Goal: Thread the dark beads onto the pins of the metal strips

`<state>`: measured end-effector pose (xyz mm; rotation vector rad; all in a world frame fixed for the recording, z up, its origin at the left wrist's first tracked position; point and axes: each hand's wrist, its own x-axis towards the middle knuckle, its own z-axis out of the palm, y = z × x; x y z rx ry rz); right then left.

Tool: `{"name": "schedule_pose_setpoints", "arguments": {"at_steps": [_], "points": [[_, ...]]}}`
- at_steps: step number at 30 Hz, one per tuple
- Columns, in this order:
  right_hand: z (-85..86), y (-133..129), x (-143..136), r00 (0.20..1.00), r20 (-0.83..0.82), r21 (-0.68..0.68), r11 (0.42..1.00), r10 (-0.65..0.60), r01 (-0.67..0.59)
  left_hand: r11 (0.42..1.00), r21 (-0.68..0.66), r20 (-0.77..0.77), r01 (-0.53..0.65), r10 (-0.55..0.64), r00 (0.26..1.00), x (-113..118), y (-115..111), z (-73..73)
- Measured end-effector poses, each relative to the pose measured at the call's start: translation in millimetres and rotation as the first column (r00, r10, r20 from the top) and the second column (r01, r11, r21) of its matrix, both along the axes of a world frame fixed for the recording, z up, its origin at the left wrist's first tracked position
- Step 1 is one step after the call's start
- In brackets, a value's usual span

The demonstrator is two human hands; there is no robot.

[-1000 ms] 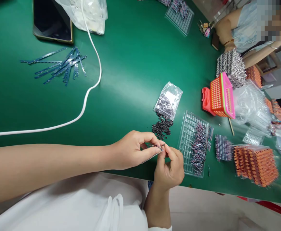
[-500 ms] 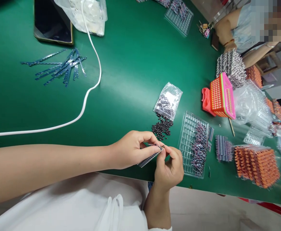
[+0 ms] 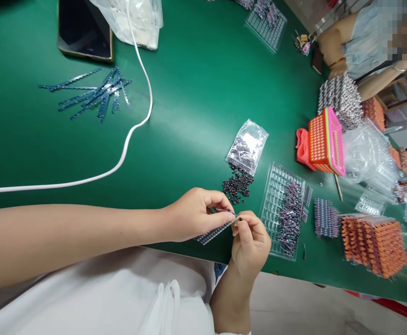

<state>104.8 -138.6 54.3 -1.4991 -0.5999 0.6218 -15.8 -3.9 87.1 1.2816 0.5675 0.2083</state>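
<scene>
My left hand (image 3: 198,215) pinches a narrow patterned strip (image 3: 214,234) near the table's front edge. Close against its fingertips, my right hand (image 3: 251,239) is closed on a small dark bead (image 3: 240,219). Just beyond the hands lies a loose pile of dark beads (image 3: 238,185), spilling from a clear plastic bag (image 3: 248,146). Right of my right hand is a clear ribbed tray (image 3: 272,204) with many thin dark-and-pink pieces (image 3: 290,218) along its right side.
Blue strips (image 3: 100,93), a phone (image 3: 84,30) and a white cable (image 3: 126,144) lie at the left. Toward the right stand a pink-and-orange basket (image 3: 323,142), orange stacks (image 3: 374,244) and plastic bags (image 3: 369,151). Another person's arm (image 3: 332,44) rests at the upper right.
My right hand has drawn slightly right, away from my left fingertips, and the dark bead now shows more clearly. The whole view has shifted a little.
</scene>
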Motion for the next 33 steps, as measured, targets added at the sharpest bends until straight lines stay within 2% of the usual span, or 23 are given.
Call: {"name": "schedule_pose_setpoints", "arguments": {"at_steps": [6,26,33], "points": [[-1.4,-1.0,0.2,1.0,-0.006,-0.015,1.0,0.006,-0.006,0.999,0.041,0.003,0.007,-0.008,1.0,-0.4,-0.9,-4.1],[0.1,-2.7,1.3,0.999,0.034,-0.08,0.996,0.036,-0.033,0.994,0.102,-0.022,0.025,-0.023,1.0,0.2,1.4,-1.6],[0.4,-2.4,2.4,0.998,-0.023,-0.078,0.995,0.053,-0.055,0.994,0.096,-0.033,0.043,-0.04,0.999,1.0,4.4,-1.1]]}}
